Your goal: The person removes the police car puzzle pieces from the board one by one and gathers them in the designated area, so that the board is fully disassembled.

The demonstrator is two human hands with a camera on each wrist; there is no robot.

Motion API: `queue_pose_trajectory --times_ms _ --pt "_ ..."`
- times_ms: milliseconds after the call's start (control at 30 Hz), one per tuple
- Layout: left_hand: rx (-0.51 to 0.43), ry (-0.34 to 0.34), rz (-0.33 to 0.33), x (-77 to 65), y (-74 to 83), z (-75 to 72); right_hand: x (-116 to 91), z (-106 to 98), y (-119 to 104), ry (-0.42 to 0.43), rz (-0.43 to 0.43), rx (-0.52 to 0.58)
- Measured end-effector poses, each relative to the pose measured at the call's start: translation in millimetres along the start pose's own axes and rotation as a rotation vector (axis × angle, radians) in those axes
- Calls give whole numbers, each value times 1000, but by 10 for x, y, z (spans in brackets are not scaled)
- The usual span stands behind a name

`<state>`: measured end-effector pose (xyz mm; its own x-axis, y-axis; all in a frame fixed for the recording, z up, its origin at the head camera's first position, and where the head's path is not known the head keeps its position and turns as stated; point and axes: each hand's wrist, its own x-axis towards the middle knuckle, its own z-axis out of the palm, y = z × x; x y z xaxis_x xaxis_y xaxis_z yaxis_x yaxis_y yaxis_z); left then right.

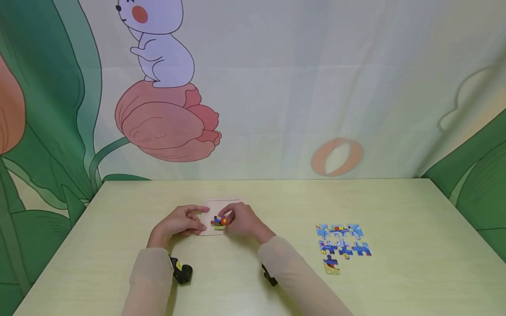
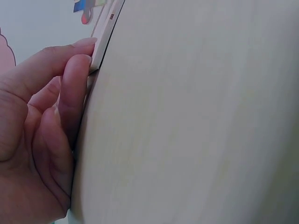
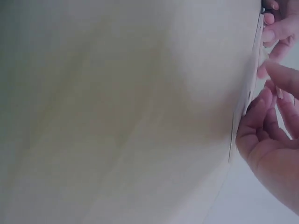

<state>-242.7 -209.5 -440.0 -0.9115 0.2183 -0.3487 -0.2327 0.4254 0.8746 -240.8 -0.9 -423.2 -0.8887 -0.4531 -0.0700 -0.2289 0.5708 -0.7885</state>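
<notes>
A flat, pale pinkish puzzle tray (image 1: 213,206) lies on the table. My left hand (image 1: 182,220) grips its left edge, with thumb and fingertips against the rim in the left wrist view. Above the tray, my right hand (image 1: 242,220) pinches a colourful jigsaw piece (image 1: 224,220) with red and yellow on it. Below that piece some yellow-green (image 1: 219,228) shows; whether it is a separate piece I cannot tell. A blue and red piece end (image 2: 85,16) sticks out over the tray in the left wrist view. The right wrist view mostly hides what the fingers hold.
Right of the hands, a partly joined blue jigsaw (image 1: 339,240) of several pieces lies on the pale wooden table (image 1: 415,228). One piece (image 1: 331,265) extends at its lower left. Black wrist devices (image 1: 182,271) sit at both cuffs. A printed curtain (image 1: 269,109) hangs behind the table.
</notes>
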Motion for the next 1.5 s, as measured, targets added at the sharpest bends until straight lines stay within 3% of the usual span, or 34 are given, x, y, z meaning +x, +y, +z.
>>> queue_pose_trajectory --times_ms 167,367,600,967,1200,1500 --pt "-1 14 -21 7 9 21 -97 -165 37 -7 -5 75" --pt "3 18 -20 15 6 24 -397 -498 113 -29 -15 164" --pt "16 35 -30 19 -26 8 -869 -876 376 -8 30 230" --pt "47 46 -36 31 -15 13 -1722 -1386 896 12 106 198" --pt "64 50 -39 32 -1 19 -2057 -1518 1136 33 140 150" --pt "51 56 -55 24 19 32 -2210 -1565 1284 10 168 132"
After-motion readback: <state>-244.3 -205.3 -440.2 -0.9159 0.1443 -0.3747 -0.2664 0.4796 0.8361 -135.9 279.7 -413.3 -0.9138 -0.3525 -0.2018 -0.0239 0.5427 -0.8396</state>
